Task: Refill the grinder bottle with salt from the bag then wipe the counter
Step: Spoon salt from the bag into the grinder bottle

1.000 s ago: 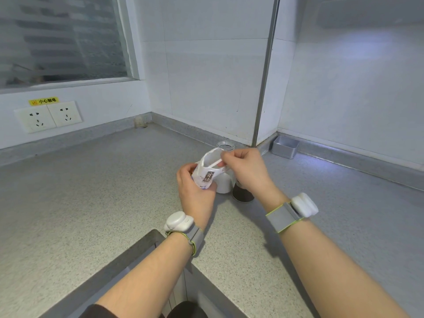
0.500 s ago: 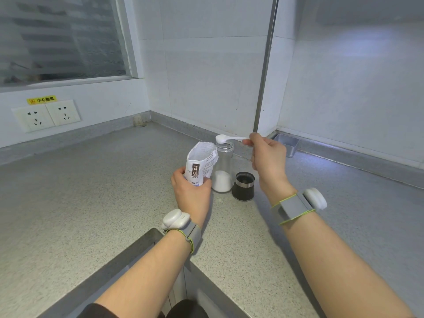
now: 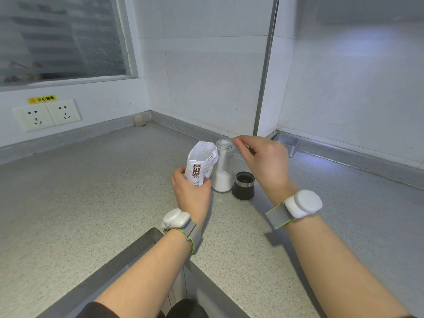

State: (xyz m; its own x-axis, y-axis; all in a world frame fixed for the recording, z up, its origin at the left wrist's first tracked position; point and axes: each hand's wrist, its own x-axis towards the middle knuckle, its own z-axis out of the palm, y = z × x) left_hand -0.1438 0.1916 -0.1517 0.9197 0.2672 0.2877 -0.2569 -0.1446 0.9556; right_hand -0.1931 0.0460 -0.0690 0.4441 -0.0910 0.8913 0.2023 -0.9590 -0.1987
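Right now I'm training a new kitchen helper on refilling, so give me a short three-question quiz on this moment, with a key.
1. True or false: the grinder bottle is already full of salt to the brim.
2. Which hand holds the salt bag? A) left hand B) right hand C) neither
3. Fill in: the dark grinder cap stands on the counter, just to the ______ of the bottle as the camera sees it.

Key:
1. False; salt fills only the lower part.
2. A; the left hand grips the bag's lower half, while the right hand is raised by the bottle's mouth.
3. right
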